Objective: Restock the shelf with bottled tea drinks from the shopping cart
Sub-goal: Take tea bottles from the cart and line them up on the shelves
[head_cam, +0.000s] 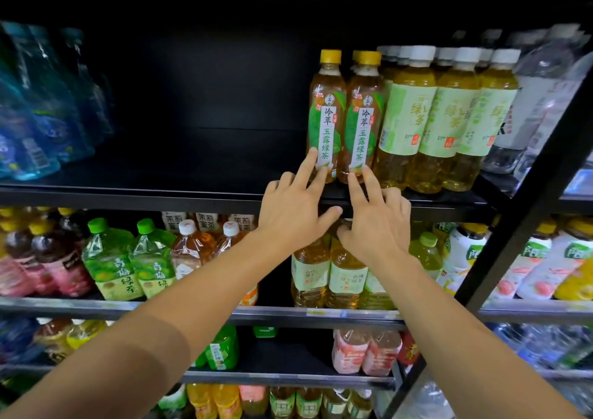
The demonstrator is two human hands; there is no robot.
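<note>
Two yellow-capped green tea bottles stand upright at the front of the black upper shelf (160, 190), with a third behind the right one. My left hand (295, 206) touches the lower label of the left bottle (325, 107) with straight fingertips. With extended fingers, my right hand (375, 216) presses the base of the right bottle (364, 113). Neither hand grips a bottle. The shopping cart is out of view.
White-capped green tea bottles (449, 116) stand right beside the two bottles. The upper shelf is bare to their left, up to the blue water packs (41, 104). A black upright post (529, 213) rises at the right. Lower shelves hold mixed drinks.
</note>
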